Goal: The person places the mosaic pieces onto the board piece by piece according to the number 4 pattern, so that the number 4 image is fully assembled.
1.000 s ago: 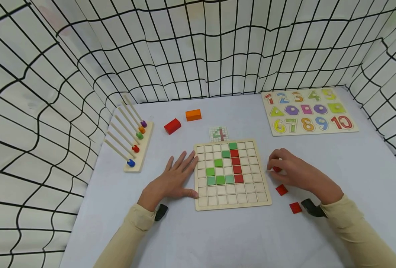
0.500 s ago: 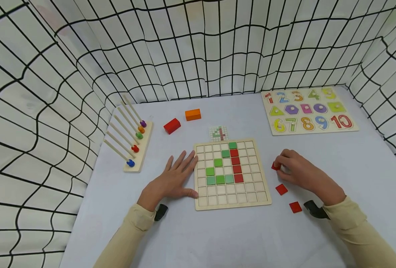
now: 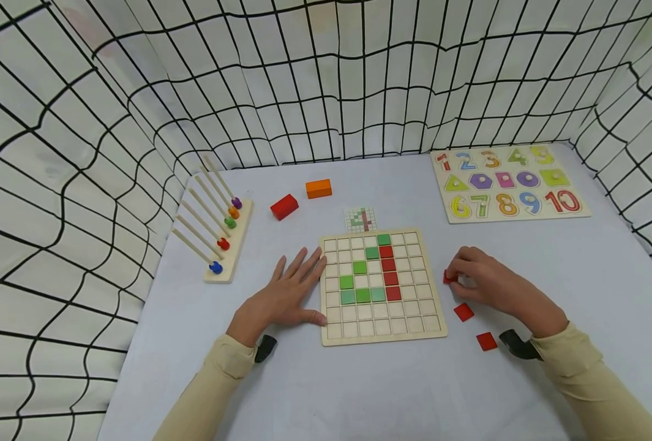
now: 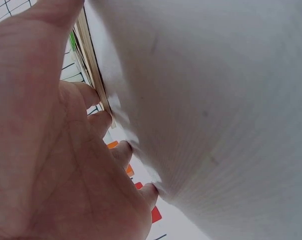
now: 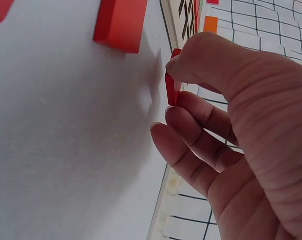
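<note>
My left hand (image 3: 287, 300) lies flat with fingers spread, its fingertips and thumb at the left edge of a wooden grid board (image 3: 353, 335). Green tiles (image 3: 360, 267) and a column of red tiles (image 3: 389, 264) sit in the board's squares. To the right of the board, my right hand (image 3: 485, 278) pinches a red square tile (image 5: 172, 85) between thumb and fingers, tilted on edge in the right wrist view. Two loose red tiles, one nearer (image 3: 464, 312) and one lower (image 3: 487, 341), lie on the cloth below that hand.
A small pattern card (image 3: 361, 220) touches the board's far edge. Behind it are an orange block (image 3: 318, 188) and a red block (image 3: 284, 207). A peg stand (image 3: 237, 245) with coloured beads is at left, a number puzzle (image 3: 515, 211) at far right. Black netting surrounds the white table.
My right hand has taken hold of the red tile, drawn slightly right and then back left toward the board. My left hand stays where it was.
</note>
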Available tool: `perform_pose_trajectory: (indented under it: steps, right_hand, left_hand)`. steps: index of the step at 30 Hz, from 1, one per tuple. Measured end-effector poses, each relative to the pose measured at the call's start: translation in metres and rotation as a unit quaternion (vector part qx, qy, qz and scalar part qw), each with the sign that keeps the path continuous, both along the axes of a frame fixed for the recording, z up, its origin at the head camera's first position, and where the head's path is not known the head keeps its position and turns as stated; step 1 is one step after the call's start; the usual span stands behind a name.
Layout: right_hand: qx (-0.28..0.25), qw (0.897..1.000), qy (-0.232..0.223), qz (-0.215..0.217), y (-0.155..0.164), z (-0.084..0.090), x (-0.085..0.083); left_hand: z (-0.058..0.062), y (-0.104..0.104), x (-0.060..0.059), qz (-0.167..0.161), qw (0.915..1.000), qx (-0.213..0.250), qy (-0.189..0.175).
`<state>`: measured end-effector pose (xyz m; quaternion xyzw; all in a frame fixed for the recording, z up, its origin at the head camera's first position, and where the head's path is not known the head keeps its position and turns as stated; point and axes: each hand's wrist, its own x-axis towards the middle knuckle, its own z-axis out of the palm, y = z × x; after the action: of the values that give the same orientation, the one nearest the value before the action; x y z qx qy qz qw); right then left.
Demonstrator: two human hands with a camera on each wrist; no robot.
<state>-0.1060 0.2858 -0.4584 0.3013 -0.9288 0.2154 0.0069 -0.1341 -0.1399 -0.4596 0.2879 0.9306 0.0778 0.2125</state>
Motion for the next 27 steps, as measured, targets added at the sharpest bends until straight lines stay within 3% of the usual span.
perform_pose_trajectory:
  steps: [6, 14, 27]
  right_hand:
    - [-0.004, 1.000, -0.020, 0.020, -0.007, 0.003, 0.003]
    - [-0.008, 0.997, 0.049, 0.054, -0.023, 0.006, 0.010]
    - [-0.034, 0.990, 0.077, 0.113, -0.055, -0.001, 0.013]
  left_hand:
    - [-0.001, 0.000, 0.000, -0.003, 1.0000, -0.001, 0.002]
    - [-0.001, 0.000, -0.001, -0.002, 1.0000, -0.008, 0.003]
    - [0.001, 0.000, -0.001, -0.001, 1.0000, 0.001, 0.001]
